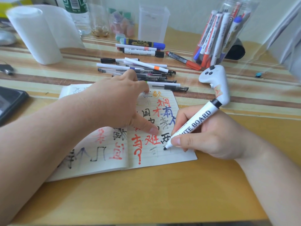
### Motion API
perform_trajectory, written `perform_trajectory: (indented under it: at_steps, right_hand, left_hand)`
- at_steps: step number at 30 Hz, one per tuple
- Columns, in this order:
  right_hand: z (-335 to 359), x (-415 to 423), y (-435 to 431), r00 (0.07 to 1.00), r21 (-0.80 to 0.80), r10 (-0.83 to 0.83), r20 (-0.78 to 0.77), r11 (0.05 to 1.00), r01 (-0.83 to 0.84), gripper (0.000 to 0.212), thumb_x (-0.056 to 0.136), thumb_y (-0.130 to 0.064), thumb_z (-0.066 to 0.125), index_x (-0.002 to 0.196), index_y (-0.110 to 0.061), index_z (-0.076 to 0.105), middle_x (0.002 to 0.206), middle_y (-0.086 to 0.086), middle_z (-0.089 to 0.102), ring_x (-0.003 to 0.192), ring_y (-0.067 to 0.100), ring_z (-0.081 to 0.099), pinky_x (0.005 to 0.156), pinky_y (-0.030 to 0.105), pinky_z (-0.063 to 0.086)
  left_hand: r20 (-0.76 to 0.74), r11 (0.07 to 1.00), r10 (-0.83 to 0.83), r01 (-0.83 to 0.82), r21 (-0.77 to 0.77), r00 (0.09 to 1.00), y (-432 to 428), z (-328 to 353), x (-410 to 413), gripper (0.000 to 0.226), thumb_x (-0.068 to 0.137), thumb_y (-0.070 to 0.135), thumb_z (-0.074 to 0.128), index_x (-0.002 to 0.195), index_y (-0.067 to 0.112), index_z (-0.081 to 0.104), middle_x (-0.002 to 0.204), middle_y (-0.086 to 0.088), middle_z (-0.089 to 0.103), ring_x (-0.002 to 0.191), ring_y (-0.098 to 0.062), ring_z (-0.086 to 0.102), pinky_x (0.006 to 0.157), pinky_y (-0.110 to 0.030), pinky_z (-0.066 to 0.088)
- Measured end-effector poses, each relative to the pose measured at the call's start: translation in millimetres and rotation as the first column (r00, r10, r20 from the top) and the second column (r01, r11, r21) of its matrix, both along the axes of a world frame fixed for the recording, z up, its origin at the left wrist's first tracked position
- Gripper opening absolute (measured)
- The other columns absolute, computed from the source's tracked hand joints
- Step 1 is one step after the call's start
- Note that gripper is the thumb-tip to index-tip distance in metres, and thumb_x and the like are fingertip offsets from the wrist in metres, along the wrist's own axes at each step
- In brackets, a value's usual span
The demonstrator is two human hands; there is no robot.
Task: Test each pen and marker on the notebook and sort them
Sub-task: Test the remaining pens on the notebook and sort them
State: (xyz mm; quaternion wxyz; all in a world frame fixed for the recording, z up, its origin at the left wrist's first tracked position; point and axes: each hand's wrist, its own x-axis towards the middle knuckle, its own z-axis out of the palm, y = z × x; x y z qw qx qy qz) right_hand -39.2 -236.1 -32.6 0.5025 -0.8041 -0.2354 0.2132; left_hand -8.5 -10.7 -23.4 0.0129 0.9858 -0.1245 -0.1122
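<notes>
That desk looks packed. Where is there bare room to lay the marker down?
Widest free patch: the desk nearer than the notebook, between both forearms. Another lies right of the white controller, up to the blue clip. A smaller one sits between the paper roll and the pen pile. Crowded: behind the notebook, where loose pens and the marker holder bunch.

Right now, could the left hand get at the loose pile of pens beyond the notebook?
Probably yes. The left hand lies open on the notebook, holding nothing, and its fingers reach right up to the pile of pens with nothing between.
</notes>
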Motion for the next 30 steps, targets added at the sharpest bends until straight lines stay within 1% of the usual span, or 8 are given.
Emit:
perform_trajectory:
  at_steps: [7, 13, 15, 17, 19, 22, 25, 30]
  right_hand:
    - [0, 0, 2, 0.997, -0.067, -0.05, 0.06, 0.996, 0.054, 0.022, 0.068, -0.02, 0.075, 0.07, -0.005, 0.059, 0.058, 0.02, 0.053, 0.054, 0.022, 0.046, 0.049, 0.043, 0.034]
    - [0, 0, -2, 1.0, -0.019, 0.024, -0.006, 1.0, -0.024, 0.012, 0.073, -0.017, 0.077, 0.071, -0.012, 0.066, 0.059, 0.007, 0.066, 0.055, 0.016, 0.06, 0.051, 0.031, 0.045]
    - [-1, 0, -2, 1.0, -0.038, 0.008, 0.01, 0.999, -0.008, 0.014, 0.072, -0.019, 0.077, 0.07, -0.012, 0.065, 0.058, 0.008, 0.065, 0.054, 0.019, 0.058, 0.05, 0.033, 0.044]
    - [-2, 0, -1, 1.0, -0.063, -0.005, 0.028, 0.998, 0.007, 0.017, 0.07, -0.021, 0.076, 0.07, -0.011, 0.062, 0.057, 0.011, 0.06, 0.054, 0.02, 0.053, 0.05, 0.036, 0.04]
    - [-3, 1, -1, 1.0, -0.067, -0.007, 0.029, 0.998, 0.009, 0.018, 0.068, -0.019, 0.075, 0.068, -0.009, 0.06, 0.057, 0.016, 0.055, 0.055, 0.019, 0.05, 0.051, 0.035, 0.037]
    - [-5, 5, -4, 0.999, 0.025, -0.012, -0.045, 1.0, 0.014, 0.015, 0.071, -0.011, 0.072, 0.07, -0.004, 0.059, 0.052, 0.003, 0.054, 0.048, 0.013, 0.049, 0.046, 0.022, 0.037]
    - [-9, 8, -9, 0.979, 0.221, -0.046, -0.197, 0.971, 0.09, 0.02, 0.074, -0.006, 0.068, 0.072, 0.004, 0.051, 0.048, 0.009, 0.045, 0.041, 0.016, 0.037, 0.041, 0.017, 0.029]
    - [-10, 9, -7, 0.96, 0.387, -0.066, -0.273, 0.906, 0.173, 0.035, 0.07, -0.033, 0.085, 0.072, -0.007, 0.061, 0.048, 0.008, 0.04, 0.043, 0.017, 0.03, 0.04, 0.017, 0.023]
  left_hand:
    - [0.044, 0.999, -0.002, 0.004, -0.038, 0.999, -1, -2, -1, 0.141, 0.033, 0.101, 0.054, 0.152, 0.04, 0.007, 0.143, 0.002, 0.036, 0.121, -0.025, 0.053, 0.086, -0.039, 0.047]
    - [0.069, 0.986, -0.057, 0.067, -0.153, 0.996, -1, -4, -3, 0.14, 0.042, 0.092, 0.065, 0.153, 0.042, -0.004, 0.143, 0.004, 0.036, 0.128, -0.021, 0.047, 0.089, -0.033, 0.041]
    - [0.082, 0.959, -0.139, 0.155, -0.237, 0.987, -1, -6, -3, 0.12, 0.066, 0.077, 0.068, 0.155, 0.04, -0.004, 0.139, 0.008, 0.036, 0.125, -0.011, 0.042, 0.094, -0.026, 0.035]
    - [0.107, 0.909, -0.211, 0.235, -0.345, 0.972, 0, -10, -1, 0.088, 0.088, 0.046, 0.061, 0.155, 0.036, 0.004, 0.125, 0.013, 0.039, 0.102, 0.005, 0.04, 0.093, -0.019, 0.033]
    - [0.134, 0.868, -0.211, 0.248, -0.43, 0.968, 1, -11, -2, 0.07, 0.092, 0.014, 0.049, 0.148, 0.037, 0.014, 0.111, 0.017, 0.041, 0.097, 0.01, 0.042, 0.082, -0.016, 0.035]
    - [0.211, 0.825, -0.201, 0.282, -0.49, 0.957, 3, -13, -2, 0.065, 0.09, -0.005, 0.036, 0.137, 0.037, 0.02, 0.108, 0.015, 0.046, 0.1, -0.002, 0.051, 0.082, -0.027, 0.047]
    - [0.25, 0.783, -0.213, 0.318, -0.534, 0.945, 6, -15, 0, 0.058, 0.096, -0.004, 0.042, 0.138, 0.033, 0.024, 0.109, 0.013, 0.055, 0.096, -0.004, 0.059, 0.082, -0.031, 0.052]
    - [0.236, 0.649, -0.106, 0.247, -0.72, 0.966, 2, -13, 1, 0.071, 0.093, 0.008, 0.068, 0.139, 0.047, 0.03, 0.102, 0.02, 0.061, 0.095, -0.003, 0.07, 0.091, -0.04, 0.058]
